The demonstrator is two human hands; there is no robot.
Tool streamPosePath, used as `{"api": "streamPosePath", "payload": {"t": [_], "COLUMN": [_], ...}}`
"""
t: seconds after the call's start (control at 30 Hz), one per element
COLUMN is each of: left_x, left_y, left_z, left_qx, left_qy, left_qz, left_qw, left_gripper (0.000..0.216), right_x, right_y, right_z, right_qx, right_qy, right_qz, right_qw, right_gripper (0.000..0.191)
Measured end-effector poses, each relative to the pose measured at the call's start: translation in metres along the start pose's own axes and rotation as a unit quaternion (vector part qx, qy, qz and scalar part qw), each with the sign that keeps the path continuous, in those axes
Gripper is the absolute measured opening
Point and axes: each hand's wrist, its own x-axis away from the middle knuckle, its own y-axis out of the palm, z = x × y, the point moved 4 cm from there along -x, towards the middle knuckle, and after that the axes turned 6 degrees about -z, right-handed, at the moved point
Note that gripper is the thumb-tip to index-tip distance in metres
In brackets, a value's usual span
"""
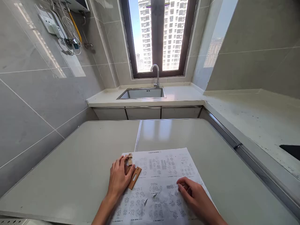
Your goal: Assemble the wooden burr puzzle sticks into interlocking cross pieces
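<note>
Nearest the camera, the right hand (pixel 195 195) is laid flat on the printed sheet (pixel 161 184), its fingers (pixel 181 185) loosely curled and pressed to the paper, with nothing held. To its left, the left hand (pixel 119 179) is rested on the sheet's left edge; its fingers are partly closed around the wooden pieces (pixel 132 170), though whether these are truly gripped or only touched cannot be told. A flat slotted wooden strip (pixel 135 178) is seen just beside the left fingertips, its long axis tilted up and to the right, away from the wrist; a smaller block (pixel 129 158) stands above it by the thumb. The left hand is plainly the nearer one to these pieces; the right lies well apart.

Open room is left on the pale surface (pixel 77 162) to both sides and beyond the sheet. Farther off, a seam divides the surface, then cabinet fronts, a sink (pixel 142 93) with a tap (pixel 156 73), and a window (pixel 159 34).
</note>
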Motion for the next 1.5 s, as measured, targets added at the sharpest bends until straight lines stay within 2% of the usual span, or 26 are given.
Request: {"api": "streamPosePath", "payload": {"t": [0.17,0.33,0.5,0.63,0.73,0.9,1.13,1.27,1.37,1.47,1.5], "left_x": [-0.004,-0.008,-0.005,0.007,0.016,0.027,0.051,0.059,0.06,0.059,0.058], "left_y": [0.001,0.003,-0.002,-0.008,-0.012,-0.014,-0.016,-0.016,-0.017,-0.015,-0.013], "left_z": [-0.005,-0.013,-0.021,-0.024,-0.026,-0.032,-0.044,-0.04,-0.031,-0.025,-0.024], "left_qx": [0.004,0.036,0.097,0.141,0.163,0.163,0.107,0.084,0.078,0.087,0.093], "left_qy": [-0.007,-0.018,-0.008,-0.032,-0.046,-0.055,-0.06,-0.042,-0.019,-0.013,-0.016], "left_qz": [0.012,0.019,-0.004,-0.022,-0.021,0.029,0.044,0.02,0.003,-0.014,-0.019], "left_qw": [1.0,0.999,0.995,0.989,0.985,0.985,0.991,0.995,0.997,0.996,0.995], "left_gripper": [0.045,0.041,0.051,0.06,0.06,0.059,0.051,0.045,0.044,0.044,0.044], "right_x": [-0.003,-0.001,0.003,0.005,0.005,0.003,0.005,0.009,0.006,-0.003,-0.007], "right_y": [-0.002,0.002,0.006,0.01,0.011,0.01,0.013,0.022,0.033,0.051,0.058], "right_z": [-0.003,0.005,0.006,0.006,0.01,0.016,-0.006,-0.018,-0.023,-0.032,-0.036], "right_qx": [0.014,0.002,-0.034,-0.019,-0.013,0.038,0.13,0.135,0.118,0.104,0.108], "right_qy": [-0.002,-0.015,-0.019,-0.012,-0.007,-0.008,-0.018,-0.048,-0.075,-0.11,-0.123], "right_qz": [0.0,0.027,0.084,0.108,0.108,0.073,0.024,0.066,0.086,0.065,0.058], "right_qw": [1.0,1.0,0.996,0.994,0.994,0.997,0.991,0.988,0.986,0.986,0.985], "right_gripper": [0.028,0.031,0.038,0.042,0.042,0.04,0.029,0.027,0.025,0.02,0.024]}}
